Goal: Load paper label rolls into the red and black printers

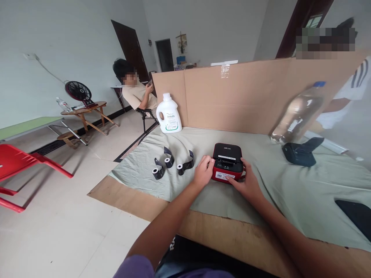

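Observation:
A small red and black printer (227,162) stands on the pale green cloth (203,197), its lid down and a white label on its front. My left hand (203,170) is closed against its left side, fingers curled at the edge. On the other side, my right hand (245,180) grips the right side and front lower corner, with the thumb by the label. Left of the printer lie three small black rolls with loose curling strips: one roll (158,173) at the front left, another roll (169,161) behind it, and a third roll (180,169) nearest my left hand.
A white jug (169,116) stands at the back left before a cardboard screen (232,98). At right are a large clear bottle (300,112), a black device (300,153) and a dark flat object (356,216). One person sits beyond the screen at left; another is at right.

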The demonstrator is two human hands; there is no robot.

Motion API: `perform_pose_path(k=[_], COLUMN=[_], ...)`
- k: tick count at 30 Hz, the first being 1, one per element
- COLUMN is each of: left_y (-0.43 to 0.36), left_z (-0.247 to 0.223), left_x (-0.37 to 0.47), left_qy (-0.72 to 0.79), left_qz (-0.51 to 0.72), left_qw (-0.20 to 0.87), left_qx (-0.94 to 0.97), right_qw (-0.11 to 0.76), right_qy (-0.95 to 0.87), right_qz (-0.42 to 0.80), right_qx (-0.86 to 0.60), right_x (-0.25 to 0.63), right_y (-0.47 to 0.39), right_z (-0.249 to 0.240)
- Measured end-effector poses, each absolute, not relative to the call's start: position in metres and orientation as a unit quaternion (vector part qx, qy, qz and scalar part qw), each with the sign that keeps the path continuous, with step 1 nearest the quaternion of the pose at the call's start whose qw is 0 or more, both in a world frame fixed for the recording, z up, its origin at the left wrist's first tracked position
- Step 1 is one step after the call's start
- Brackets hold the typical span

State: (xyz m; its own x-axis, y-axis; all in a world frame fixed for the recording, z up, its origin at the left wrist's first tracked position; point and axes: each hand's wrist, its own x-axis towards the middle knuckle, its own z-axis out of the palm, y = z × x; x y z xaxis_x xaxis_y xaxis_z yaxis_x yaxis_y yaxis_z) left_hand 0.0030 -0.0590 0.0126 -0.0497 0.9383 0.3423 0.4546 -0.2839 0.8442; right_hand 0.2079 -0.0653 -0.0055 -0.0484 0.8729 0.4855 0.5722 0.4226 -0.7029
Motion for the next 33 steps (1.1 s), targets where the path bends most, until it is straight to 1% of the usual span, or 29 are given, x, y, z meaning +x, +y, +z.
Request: perform_pose_path(k=[5,7,11,22,27,33], left_y=[-0.062,-0.061,-0.060,-0.062,-0.062,-0.063], left_z=[-0.002,-0.006,-0.006,-0.006,-0.006,-0.005], left_x=[0.005,0.003,0.002,0.004,0.004,0.005], left_qy=[0.470,0.442,0.422,0.418,0.431,0.438], left_qz=[0.549,0.558,0.571,0.589,0.578,0.581], left_qw=[0.211,0.193,0.178,0.210,0.234,0.235], left_qx=[0.659,0.675,0.681,0.659,0.652,0.644], right_qw=[0.480,0.483,0.457,0.461,0.470,0.472], right_qy=[-0.706,-0.718,-0.742,-0.725,-0.714,-0.710], right_qz=[0.172,0.151,0.102,0.154,0.149,0.144], right_qx=[-0.491,-0.478,-0.479,-0.488,-0.497,-0.503], right_x=[0.208,0.208,0.211,0.217,0.219,0.221], right_y=[-0.064,-0.064,-0.064,-0.063,-0.066,-0.070], right_z=[-0.012,-0.016,-0.020,-0.020,-0.018,-0.016])
